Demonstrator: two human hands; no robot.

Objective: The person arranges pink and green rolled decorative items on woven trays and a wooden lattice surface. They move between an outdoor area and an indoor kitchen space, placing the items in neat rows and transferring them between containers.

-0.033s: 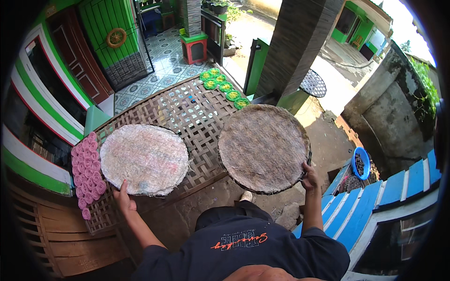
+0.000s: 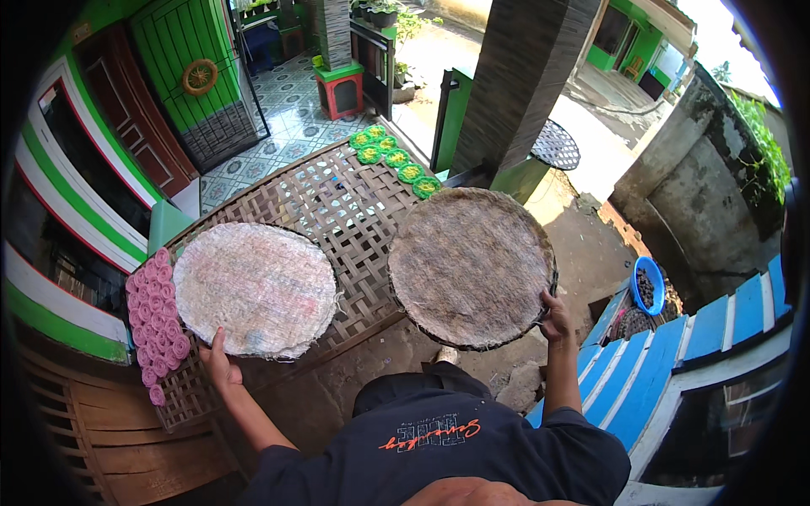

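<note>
Now, seen from above my head, my left hand (image 2: 218, 361) pinches the near rim of a pale round woven tray (image 2: 256, 288) at lower left of centre, thumb on top, while my right hand (image 2: 555, 316) is closed on the right rim of a darker round woven tray (image 2: 471, 267) at centre right. Against the earlier picture nothing has shifted: both trays lie where they did on the slatted bamboo rack (image 2: 337, 207), so the work seems paused mid-hold, neither tray lifted nor set aside. Pink rosette-shaped pieces (image 2: 153, 325) line the rack's left edge; green and yellow rosettes (image 2: 395, 156) sit in a row at its far edge, upper centre. No packages or labels show. One round yellow ornament (image 2: 200, 77) hangs on the green door (image 2: 190, 51) at upper left. At right, a blue bowl (image 2: 648, 287) of dark lumps sits beside blue planks (image 2: 700, 337). Printed orange lettering crosses my dark shirt (image 2: 439, 447) at bottom centre.
</note>
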